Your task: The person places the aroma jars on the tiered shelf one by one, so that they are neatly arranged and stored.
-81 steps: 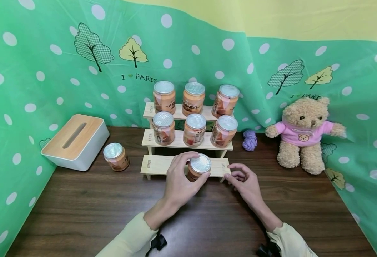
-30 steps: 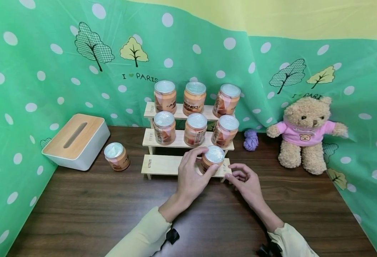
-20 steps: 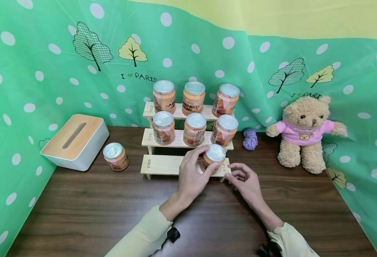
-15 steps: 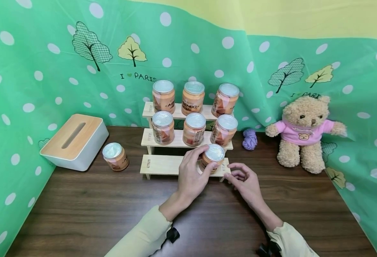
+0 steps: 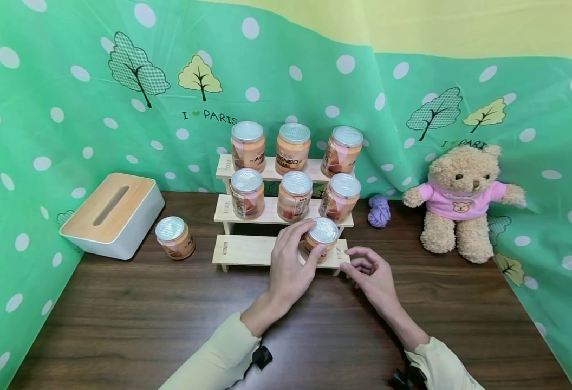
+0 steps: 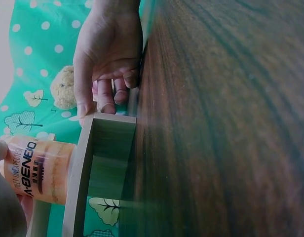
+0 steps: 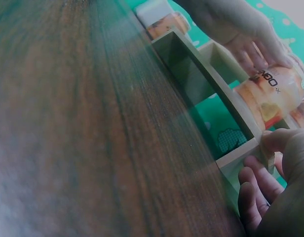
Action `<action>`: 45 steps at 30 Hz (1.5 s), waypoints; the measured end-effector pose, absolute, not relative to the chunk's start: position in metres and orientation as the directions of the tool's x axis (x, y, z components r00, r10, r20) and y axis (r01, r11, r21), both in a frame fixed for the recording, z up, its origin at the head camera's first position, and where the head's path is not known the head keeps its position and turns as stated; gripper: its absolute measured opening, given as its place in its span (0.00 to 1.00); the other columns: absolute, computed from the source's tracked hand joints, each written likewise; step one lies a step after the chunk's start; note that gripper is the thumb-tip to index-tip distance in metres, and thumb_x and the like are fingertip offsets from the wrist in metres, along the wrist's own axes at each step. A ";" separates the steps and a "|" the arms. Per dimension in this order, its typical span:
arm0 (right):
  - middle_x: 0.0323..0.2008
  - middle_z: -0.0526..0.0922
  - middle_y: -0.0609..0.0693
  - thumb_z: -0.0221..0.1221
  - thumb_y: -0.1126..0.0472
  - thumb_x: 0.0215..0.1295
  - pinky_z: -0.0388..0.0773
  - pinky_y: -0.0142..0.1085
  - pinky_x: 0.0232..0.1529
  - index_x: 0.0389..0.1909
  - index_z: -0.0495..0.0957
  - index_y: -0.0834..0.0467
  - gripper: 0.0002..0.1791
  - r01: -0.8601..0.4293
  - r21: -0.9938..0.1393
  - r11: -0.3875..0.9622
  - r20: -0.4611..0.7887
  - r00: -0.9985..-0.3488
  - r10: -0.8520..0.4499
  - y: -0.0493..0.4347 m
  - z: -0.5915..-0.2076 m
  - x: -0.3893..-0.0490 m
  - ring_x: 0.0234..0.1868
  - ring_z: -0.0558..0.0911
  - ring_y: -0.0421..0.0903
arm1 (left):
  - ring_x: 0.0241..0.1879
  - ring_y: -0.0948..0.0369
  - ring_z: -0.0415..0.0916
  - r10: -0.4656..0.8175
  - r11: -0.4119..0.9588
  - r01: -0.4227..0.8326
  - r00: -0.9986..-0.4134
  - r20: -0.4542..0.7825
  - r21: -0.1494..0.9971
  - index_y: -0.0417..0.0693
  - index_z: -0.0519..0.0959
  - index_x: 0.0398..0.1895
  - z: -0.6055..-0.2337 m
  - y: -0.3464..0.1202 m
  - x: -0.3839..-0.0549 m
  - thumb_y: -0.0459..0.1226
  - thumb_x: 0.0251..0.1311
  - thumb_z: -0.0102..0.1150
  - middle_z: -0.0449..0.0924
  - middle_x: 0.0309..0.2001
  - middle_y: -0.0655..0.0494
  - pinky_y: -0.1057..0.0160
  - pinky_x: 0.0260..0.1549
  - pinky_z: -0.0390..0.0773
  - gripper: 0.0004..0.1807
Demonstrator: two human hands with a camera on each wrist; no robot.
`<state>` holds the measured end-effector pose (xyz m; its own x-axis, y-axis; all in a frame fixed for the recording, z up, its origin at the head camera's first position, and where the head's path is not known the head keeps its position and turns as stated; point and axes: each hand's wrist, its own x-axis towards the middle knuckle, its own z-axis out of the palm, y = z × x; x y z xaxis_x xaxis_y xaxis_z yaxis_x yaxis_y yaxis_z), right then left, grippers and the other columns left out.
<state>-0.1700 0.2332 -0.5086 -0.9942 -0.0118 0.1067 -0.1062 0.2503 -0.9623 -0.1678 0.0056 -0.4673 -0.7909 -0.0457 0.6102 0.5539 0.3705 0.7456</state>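
Observation:
My left hand grips a jar with a clear ridged lid and an orange-brown label, thumb in front and fingers behind. The jar stands upright at the right part of the lowest step of a three-step wooden display stand. In the left wrist view the jar has its base right at the step's board. My right hand holds the right end of that step, thumb at the corner and fingers curled beside the leg, as the right wrist view shows at the stand's end panel.
Three jars stand on the top step and three more jars on the middle one. Another jar is on the table by a tissue box. Purple yarn and a teddy bear sit at the right.
My left hand has moved the jar from the lowest step's middle to its right part, then slightly back left. My right hand has stayed at the step's end.

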 end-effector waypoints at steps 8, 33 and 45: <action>0.31 0.90 0.61 0.74 0.68 0.71 0.81 0.32 0.18 0.58 0.84 0.65 0.17 -0.083 -0.964 0.254 0.084 -0.996 -0.007 0.233 -0.507 -0.169 0.23 0.83 0.41 | 0.68 0.51 0.78 -0.045 0.367 0.539 -0.803 0.594 0.758 0.44 0.84 0.64 -0.462 0.004 -0.163 0.39 0.65 0.80 0.80 0.67 0.46 0.52 0.64 0.85 0.26; 0.31 0.90 0.60 0.74 0.68 0.71 0.81 0.32 0.19 0.58 0.84 0.65 0.18 -0.075 -0.964 0.255 0.077 -0.997 -0.005 0.233 -0.507 -0.170 0.22 0.81 0.40 | 0.57 0.53 0.85 -0.099 0.376 0.628 -0.704 0.703 0.682 0.46 0.87 0.54 -0.459 -0.059 -0.128 0.33 0.63 0.76 0.86 0.57 0.50 0.61 0.58 0.84 0.16; 0.30 0.90 0.54 0.73 0.69 0.71 0.80 0.31 0.19 0.58 0.83 0.66 0.17 -0.081 -0.965 0.251 0.080 -0.997 -0.014 0.233 -0.506 -0.169 0.23 0.81 0.40 | 0.53 0.49 0.85 -0.201 0.424 0.616 -0.650 0.732 0.664 0.42 0.89 0.49 -0.453 -0.106 -0.122 0.30 0.62 0.74 0.88 0.53 0.45 0.69 0.56 0.79 0.12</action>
<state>-0.1689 0.2328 -0.5056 -0.9967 -0.0142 0.0799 -0.0809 0.2509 -0.9646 -0.1220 -0.1055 -0.4530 -0.6504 -0.2013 0.7324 0.6160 0.4243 0.6637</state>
